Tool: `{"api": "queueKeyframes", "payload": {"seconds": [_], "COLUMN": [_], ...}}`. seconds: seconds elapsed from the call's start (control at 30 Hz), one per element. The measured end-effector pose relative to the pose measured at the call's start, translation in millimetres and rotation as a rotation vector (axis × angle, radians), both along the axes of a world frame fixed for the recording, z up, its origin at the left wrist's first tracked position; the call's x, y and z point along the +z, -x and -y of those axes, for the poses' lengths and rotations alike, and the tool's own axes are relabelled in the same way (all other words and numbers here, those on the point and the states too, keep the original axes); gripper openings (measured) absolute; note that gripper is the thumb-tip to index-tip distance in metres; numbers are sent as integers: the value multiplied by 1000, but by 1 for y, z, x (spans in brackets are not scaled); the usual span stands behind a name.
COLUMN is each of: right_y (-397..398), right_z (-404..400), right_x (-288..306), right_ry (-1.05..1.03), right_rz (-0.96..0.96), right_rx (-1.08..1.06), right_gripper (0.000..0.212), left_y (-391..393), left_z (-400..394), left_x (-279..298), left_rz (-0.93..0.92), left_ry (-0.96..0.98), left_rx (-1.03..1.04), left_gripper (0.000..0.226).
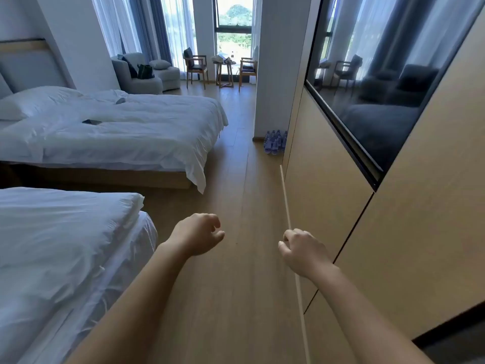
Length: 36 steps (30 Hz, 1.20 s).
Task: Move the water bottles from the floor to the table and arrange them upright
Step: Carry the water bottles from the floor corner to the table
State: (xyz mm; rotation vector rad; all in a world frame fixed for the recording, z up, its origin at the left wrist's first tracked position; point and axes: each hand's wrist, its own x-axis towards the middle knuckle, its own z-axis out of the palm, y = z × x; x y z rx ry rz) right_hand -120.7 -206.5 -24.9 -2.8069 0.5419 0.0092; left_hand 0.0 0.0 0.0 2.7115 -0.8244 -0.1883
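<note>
A cluster of several clear water bottles [275, 142] with blue caps and labels stands on the wooden floor, against the white pillar and the wood-panelled wall, some way ahead. A small round wooden table [226, 64] stands far off by the window, with a few items on top. My left hand [197, 235] and my right hand [301, 250] are stretched out low in the foreground, both loosely curled and holding nothing. Both hands are far from the bottles.
Two beds with white covers fill the left side, the nearer bed [65, 245] and the farther bed [118, 127]. A wood-panelled wall with a dark TV screen [388, 82] runs along the right. Two wooden chairs [195, 65] flank the table; a grey sofa [139, 74] sits beyond.
</note>
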Motion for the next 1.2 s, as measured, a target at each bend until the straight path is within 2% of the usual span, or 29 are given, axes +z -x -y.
{"api": "queueKeyframes", "payload": {"seconds": [0.43,0.7,0.97,1.2], "right_y": [-88,-217,-356,-446], "right_z": [43,80,120,154], "right_x": [-20,-36,-25,-25], "right_ry": [1,-4,-8,-45], "right_rz": [14,17,39,37], "right_rx": [-11,-63,-106,-112], "right_gripper": [32,30,31,31], "left_y": [-89,-221,-365,-454], "left_z": [46,90,134,171], "left_x": [-9,-18,-11,-11], "left_rz": [-13,-3,-13,-31], "left_ry": [25,1,-45,-17], "left_rx": [-10,-56,-109,-129], "left_gripper": [28,26,27,23]}}
